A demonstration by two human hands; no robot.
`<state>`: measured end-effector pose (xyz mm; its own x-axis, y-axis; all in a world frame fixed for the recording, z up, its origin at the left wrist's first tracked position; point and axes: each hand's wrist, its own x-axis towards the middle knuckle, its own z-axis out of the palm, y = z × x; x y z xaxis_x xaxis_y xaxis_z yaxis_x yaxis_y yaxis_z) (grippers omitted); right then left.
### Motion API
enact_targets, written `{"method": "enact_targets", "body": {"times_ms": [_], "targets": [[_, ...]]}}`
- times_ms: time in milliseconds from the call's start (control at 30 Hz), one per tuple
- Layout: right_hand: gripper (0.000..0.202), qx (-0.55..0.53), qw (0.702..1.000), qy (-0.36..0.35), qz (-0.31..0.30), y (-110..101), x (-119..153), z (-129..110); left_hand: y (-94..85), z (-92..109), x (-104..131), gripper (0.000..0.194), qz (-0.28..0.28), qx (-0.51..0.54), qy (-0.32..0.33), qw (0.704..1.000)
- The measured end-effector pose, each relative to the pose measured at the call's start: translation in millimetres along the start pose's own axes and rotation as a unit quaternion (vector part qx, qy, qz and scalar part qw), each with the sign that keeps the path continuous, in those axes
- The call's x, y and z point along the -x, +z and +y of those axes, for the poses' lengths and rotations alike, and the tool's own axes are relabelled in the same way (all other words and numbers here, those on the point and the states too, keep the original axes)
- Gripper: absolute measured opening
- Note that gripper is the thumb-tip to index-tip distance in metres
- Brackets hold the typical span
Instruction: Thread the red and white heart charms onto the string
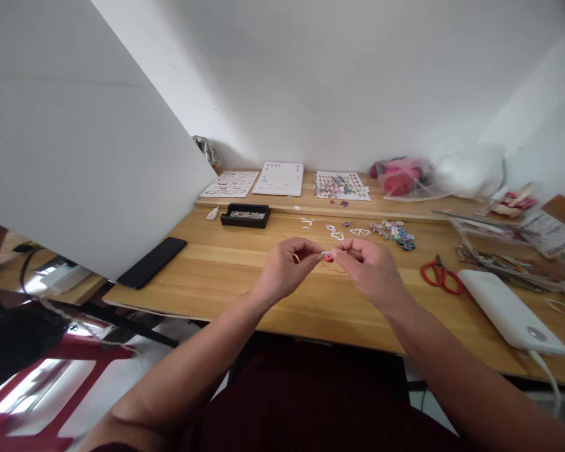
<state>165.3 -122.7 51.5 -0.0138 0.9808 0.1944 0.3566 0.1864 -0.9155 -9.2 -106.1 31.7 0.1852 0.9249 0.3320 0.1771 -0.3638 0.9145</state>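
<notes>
Two-handed, held a small white and red piece [328,256] over the wooden tabletop [235,276]. Pinched one side between thumb and forefinger of the left hand [285,267], the other between thumb and forefinger of the right hand [374,267], with fingertips nearly meeting. Judged light, thin and probably pliable, likely to bend or crush under a hard squeeze. Rated slipping from the fingertips as possible, given so little to hold. Considered the outer edges the proper place for a grip, with light pressure only.

Could not make out the full outline, material or underside, for the covering fingers. Could not tell whether the fine orange line just below belonged to the piece. Beyond the hands, noted white cutouts [360,232], too small for detail, and beside them a cluster of coloured bits [402,237], of uncertain kind. To the right, found red-handled scissors [440,276] near a white power bank [503,307]. To the left, recorded a black tray [245,223] with indistinct small contents. Farther off, could not read the printed sheets [277,179]. At the right edge, found a cardboard box [558,226] cut off.
</notes>
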Motion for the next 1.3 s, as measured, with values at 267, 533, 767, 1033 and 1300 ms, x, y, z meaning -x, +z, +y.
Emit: {"method": "enact_targets", "body": {"times_ms": [267, 533, 767, 1033, 1300], "targets": [[0.021, -0.044, 0.999, 0.012, 0.002, 0.2, -7.6, 17.0, -3.7, 3.7, -3.9, 0.023, -0.026, 0.035, -0.028, 0.999], [0.019, -0.044, 0.999, 0.017, 0.007, 3.9, -3.4, 7.6, 3.3, 6.5, -5.6, 0.017, 0.005, 0.006, 0.001, 1.0], [0.021, 0.003, 1.0, 0.002, -0.009, 0.9, -2.3, 5.6, 3.5, 7.9, -7.0, 0.013, 0.031, -0.004, -0.005, 1.0], [0.008, 0.17, 0.972, -0.144, 0.077, 0.1, 13.1, -4.0, 1.8, 6.8, -9.7, 0.023, 0.036, 0.029, -0.064, 0.997], [0.004, 0.239, 0.938, -0.229, 0.1, 3.5, 15.9, 1.8, 3.2, 2.5, -9.4, 0.026, 0.037, 0.074, -0.078, 0.994]]}}
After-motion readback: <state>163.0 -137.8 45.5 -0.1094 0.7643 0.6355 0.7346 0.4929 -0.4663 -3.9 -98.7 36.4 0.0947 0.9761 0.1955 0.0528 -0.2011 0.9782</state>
